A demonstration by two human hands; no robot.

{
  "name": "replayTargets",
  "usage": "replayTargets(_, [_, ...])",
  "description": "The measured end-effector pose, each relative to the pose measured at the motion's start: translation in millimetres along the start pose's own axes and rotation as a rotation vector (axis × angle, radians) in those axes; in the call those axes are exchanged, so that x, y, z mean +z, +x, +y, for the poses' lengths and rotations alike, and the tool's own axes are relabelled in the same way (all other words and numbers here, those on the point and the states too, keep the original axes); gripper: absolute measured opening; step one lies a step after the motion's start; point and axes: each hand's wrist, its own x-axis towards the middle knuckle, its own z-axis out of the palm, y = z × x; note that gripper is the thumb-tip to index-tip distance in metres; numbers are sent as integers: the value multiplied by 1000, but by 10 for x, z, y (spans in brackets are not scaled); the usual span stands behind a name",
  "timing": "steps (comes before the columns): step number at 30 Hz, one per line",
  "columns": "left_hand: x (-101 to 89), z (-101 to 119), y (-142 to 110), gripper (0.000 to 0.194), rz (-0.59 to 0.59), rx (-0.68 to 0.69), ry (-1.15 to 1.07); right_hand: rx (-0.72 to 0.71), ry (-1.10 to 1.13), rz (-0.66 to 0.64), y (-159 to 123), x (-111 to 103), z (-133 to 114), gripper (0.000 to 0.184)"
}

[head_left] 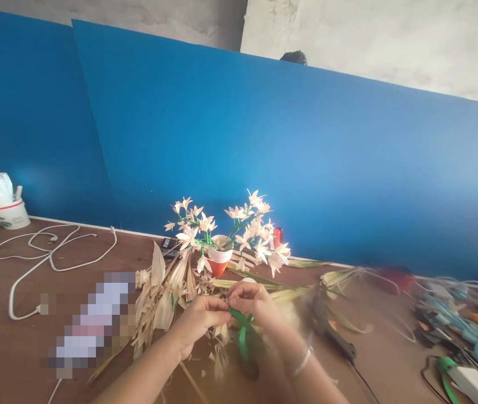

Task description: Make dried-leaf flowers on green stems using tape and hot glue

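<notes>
My left hand (205,321) and my right hand (252,300) meet over the table, fingertips almost touching. A strip of green tape (243,341) runs from my right fingers and hangs down in a loop. The thumb and fingers of my left hand are pinched together at the strip's end; what lies between them is too small to make out. Just beyond my hands, a red and white paper cup (219,262) holds cream-coloured artificial flowers (260,230) on green stems. Dried corn husks (163,306) are heaped to the left of my hands.
A glue gun (335,334) with a black cord lies right of my hands. At left are a white cable (49,255), a pixelated object (96,320) and a white tub (9,215). Cords and blue ribbon (458,320) clutter the right. A blue partition (239,146) stands behind.
</notes>
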Motion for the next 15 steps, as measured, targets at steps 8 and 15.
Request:
replayTargets(8, [-12, -33, 6, 19, 23, 10, 29, 69, -22, -24, 6, -16, -24, 8])
replayTargets(15, [-29, -24, 38, 25, 114, 23, -75, 46, -117, 70, -22, 14, 63, 31])
